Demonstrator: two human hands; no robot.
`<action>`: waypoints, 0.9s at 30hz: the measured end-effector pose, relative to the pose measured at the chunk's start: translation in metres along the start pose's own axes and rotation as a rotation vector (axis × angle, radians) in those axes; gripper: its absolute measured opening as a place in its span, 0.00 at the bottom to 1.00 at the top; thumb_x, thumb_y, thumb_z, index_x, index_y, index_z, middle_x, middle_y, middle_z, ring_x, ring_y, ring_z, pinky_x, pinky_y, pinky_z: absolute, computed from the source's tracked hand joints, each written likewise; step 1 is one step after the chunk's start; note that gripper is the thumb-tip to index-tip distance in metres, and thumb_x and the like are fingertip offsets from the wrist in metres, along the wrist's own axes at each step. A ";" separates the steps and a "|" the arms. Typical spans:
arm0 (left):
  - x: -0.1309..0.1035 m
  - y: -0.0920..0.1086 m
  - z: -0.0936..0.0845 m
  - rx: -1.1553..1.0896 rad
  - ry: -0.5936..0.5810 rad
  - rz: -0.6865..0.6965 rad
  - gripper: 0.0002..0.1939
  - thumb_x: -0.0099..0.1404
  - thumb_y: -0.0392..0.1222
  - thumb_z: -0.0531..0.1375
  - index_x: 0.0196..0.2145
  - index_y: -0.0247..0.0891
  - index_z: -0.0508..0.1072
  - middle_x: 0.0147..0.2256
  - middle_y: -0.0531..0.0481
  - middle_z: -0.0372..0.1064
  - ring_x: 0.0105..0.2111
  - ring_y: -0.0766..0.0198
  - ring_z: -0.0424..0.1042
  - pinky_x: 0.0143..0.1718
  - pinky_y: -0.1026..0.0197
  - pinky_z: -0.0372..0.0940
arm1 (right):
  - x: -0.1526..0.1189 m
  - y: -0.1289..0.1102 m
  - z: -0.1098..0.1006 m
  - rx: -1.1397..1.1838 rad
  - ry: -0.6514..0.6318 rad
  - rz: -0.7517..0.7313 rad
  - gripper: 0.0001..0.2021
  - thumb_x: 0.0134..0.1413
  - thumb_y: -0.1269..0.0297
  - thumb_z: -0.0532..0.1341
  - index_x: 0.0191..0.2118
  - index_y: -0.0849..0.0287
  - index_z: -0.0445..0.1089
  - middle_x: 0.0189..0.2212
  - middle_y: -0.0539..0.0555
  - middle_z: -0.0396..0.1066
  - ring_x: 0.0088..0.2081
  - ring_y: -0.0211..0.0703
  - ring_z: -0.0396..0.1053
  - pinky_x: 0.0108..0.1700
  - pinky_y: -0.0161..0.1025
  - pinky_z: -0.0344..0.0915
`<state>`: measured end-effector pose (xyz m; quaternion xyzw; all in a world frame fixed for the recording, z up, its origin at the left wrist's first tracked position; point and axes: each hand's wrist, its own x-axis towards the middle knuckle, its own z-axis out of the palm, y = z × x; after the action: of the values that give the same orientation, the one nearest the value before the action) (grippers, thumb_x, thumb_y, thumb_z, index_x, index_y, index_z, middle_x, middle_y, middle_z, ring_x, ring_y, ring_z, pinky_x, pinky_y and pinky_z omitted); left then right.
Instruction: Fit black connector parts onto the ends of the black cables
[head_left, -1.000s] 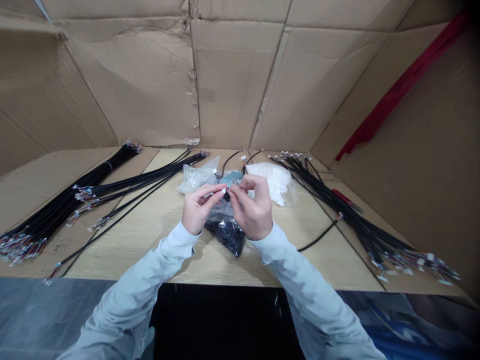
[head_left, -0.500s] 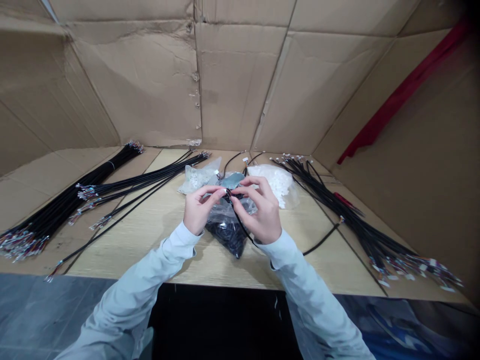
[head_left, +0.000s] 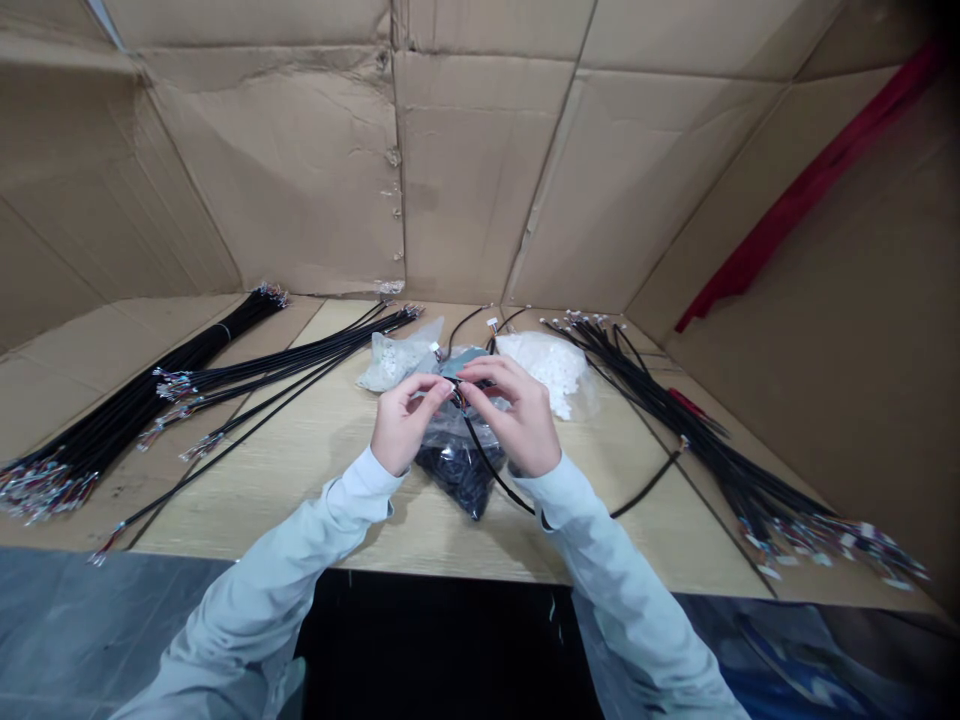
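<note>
Over the middle of the table, my left hand (head_left: 405, 418) pinches a small light piece, probably a connector, at its fingertips. My right hand (head_left: 523, 412) closes thumb and fingers on the thin coloured wires at the end of a black cable (head_left: 484, 452). The fingertips of both hands nearly meet there. From them the cable curves down under the right wrist and comes out towards the right. Just below the hands lies a plastic bag of black parts (head_left: 459, 478). Bags of white parts lie behind, one at the left (head_left: 397, 358) and one at the right (head_left: 553, 368).
A thick tied bundle of black cables (head_left: 180, 362) lies far left, beside a looser group (head_left: 300, 352). More cables with white connectors (head_left: 690, 435) spread over the right side, by a red-handled tool (head_left: 694, 408). Cardboard walls (head_left: 472, 180) enclose the table (head_left: 300, 500).
My right hand has shifted slightly left and its fingers have drawn closer together. More of the cable shows below it, and the coloured wires are now visible at the fingertips.
</note>
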<state>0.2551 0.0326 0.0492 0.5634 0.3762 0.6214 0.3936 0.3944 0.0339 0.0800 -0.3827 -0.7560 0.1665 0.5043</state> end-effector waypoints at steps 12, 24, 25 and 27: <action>-0.002 0.000 0.003 -0.060 0.019 0.026 0.11 0.56 0.45 0.58 0.32 0.34 0.72 0.30 0.49 0.70 0.29 0.68 0.69 0.27 0.68 0.65 | -0.002 0.009 -0.002 0.086 0.026 0.149 0.10 0.48 0.63 0.59 0.35 0.62 0.71 0.31 0.53 0.71 0.31 0.33 0.69 0.32 0.29 0.67; -0.002 -0.002 0.008 -0.270 0.019 -0.070 0.12 0.54 0.46 0.61 0.31 0.33 0.70 0.30 0.49 0.71 0.32 0.66 0.72 0.40 0.60 0.68 | -0.001 0.006 -0.004 0.050 0.093 0.132 0.11 0.47 0.66 0.59 0.38 0.63 0.70 0.30 0.52 0.70 0.29 0.31 0.68 0.30 0.27 0.66; -0.002 -0.001 0.008 -0.278 0.010 -0.074 0.12 0.54 0.45 0.61 0.31 0.33 0.70 0.30 0.50 0.71 0.32 0.66 0.72 0.40 0.60 0.68 | -0.001 0.004 -0.004 0.030 0.092 0.111 0.12 0.47 0.67 0.58 0.40 0.62 0.69 0.30 0.52 0.69 0.28 0.30 0.67 0.30 0.27 0.66; -0.003 0.000 0.008 -0.300 -0.001 -0.076 0.12 0.54 0.45 0.61 0.30 0.33 0.70 0.30 0.50 0.70 0.32 0.67 0.72 0.40 0.61 0.69 | 0.000 -0.001 -0.004 -0.038 0.080 0.048 0.14 0.49 0.69 0.56 0.44 0.60 0.67 0.29 0.50 0.68 0.27 0.29 0.65 0.29 0.27 0.65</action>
<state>0.2635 0.0304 0.0487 0.4840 0.3001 0.6550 0.4967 0.3973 0.0325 0.0818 -0.4164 -0.7288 0.1488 0.5228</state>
